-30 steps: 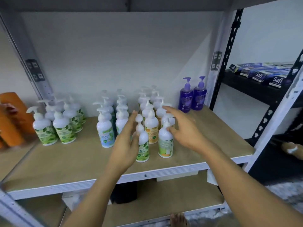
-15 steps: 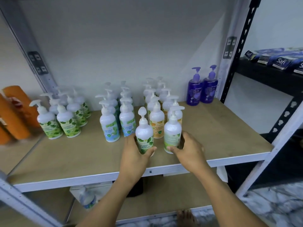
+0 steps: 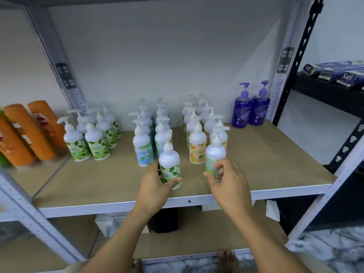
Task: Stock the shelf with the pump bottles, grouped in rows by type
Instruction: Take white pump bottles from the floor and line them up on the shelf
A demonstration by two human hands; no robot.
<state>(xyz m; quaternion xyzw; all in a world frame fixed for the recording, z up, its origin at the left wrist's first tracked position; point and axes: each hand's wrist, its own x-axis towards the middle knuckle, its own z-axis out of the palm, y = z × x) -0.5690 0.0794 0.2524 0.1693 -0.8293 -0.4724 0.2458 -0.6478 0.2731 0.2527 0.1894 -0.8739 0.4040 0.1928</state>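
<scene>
Now both hands have dropped from the pump tops to the bodies: left hand fingers grasping the green-leaf bottle, right hand grasping the pale-green bottle, near the shelf front edge. Both sit outside their rows, probably regrouping next.

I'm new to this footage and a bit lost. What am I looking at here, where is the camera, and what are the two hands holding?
No machine here: a person wears a wide-angle camera on the head, looking down at their own bare hands. In front is a wooden shelf in a metal rack. On it stand white pump bottles in rows by label: green-leaf ones at left, blue-label ones in the middle, orange-label ones further right, and two purple bottles at the back right. The left hand has its grip around a green-leaf bottle near the front edge. The right hand holds another white bottle by its lower body.
</scene>
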